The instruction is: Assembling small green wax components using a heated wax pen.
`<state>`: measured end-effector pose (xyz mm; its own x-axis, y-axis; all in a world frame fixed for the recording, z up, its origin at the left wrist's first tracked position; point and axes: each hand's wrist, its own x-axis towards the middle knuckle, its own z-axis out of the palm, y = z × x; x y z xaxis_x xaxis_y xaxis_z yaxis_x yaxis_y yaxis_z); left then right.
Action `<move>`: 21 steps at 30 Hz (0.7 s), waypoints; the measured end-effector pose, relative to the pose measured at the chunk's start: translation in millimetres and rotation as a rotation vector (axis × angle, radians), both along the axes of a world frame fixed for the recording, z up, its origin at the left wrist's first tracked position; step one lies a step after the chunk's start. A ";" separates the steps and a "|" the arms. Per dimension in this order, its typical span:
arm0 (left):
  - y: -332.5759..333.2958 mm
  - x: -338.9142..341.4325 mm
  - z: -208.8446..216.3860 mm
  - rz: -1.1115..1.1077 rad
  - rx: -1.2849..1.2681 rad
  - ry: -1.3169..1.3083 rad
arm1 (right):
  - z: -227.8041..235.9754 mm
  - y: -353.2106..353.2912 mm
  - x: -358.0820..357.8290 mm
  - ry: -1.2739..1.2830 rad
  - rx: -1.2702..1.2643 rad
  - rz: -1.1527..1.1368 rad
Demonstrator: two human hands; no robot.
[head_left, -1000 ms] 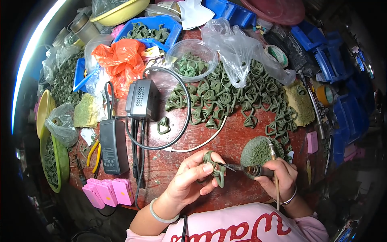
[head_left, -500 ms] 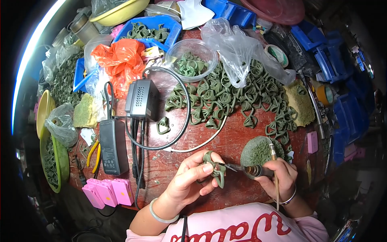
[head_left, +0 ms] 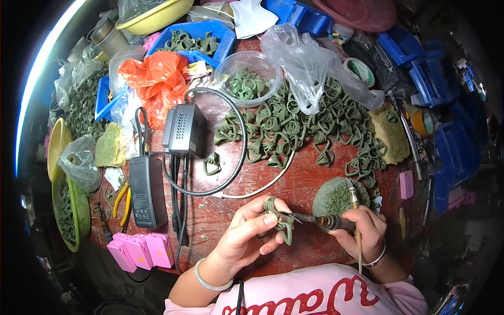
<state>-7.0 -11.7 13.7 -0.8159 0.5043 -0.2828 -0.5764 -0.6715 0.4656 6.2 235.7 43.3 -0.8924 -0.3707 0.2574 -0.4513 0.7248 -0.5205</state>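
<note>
My left hand (head_left: 242,235) pinches a green ring-shaped wax piece (head_left: 285,231) between thumb and fingers, in front of me at the table's near edge. In my right hand (head_left: 364,234) is a pen-like hot tool with a dark, thick handle (head_left: 336,222). Its thin metal tip touches or lies very near the wax piece; I cannot tell which. A slim brush-like stick (head_left: 359,245) is held upright between the same fingers. Just beyond the right hand sits a round mound of green crumbs (head_left: 336,195).
Many similar green rings (head_left: 294,126) are heaped across the back, some in a clear tub (head_left: 273,65). A black power box (head_left: 185,130) and adapter (head_left: 148,191) with looping cables lie left, near yellow-handled pliers (head_left: 122,199) and pink blocks (head_left: 140,250). Blue bins (head_left: 452,152) line the right.
The hot tool and the stick in my right hand have shifted very slightly left. My left hand and the wax piece stay nearly in place.
</note>
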 end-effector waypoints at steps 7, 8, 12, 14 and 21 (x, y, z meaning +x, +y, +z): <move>1.0 -1.0 0.0 -0.008 -0.001 0.006 | 1.3 6.3 1.3 0.031 -0.069 -0.029; 1.0 -1.4 -1.1 -0.016 0.003 0.009 | 2.7 10.9 2.9 0.027 -0.055 -0.064; -3.0 -0.4 -5.7 -0.052 0.129 0.025 | 14.4 32.2 5.8 0.039 0.063 -0.192; -3.6 2.6 -2.5 -0.027 0.077 0.009 | 20.9 38.5 4.4 0.051 0.137 -0.198; -1.9 0.4 -7.0 -0.054 0.074 0.014 | 19.5 48.4 9.9 0.022 0.230 -0.242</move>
<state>-6.6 -13.7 6.7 -0.7908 0.5665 -0.2320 -0.6063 -0.6727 0.4241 16.1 284.1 62.8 -0.9567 -0.1998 0.2116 -0.2613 0.9097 -0.3226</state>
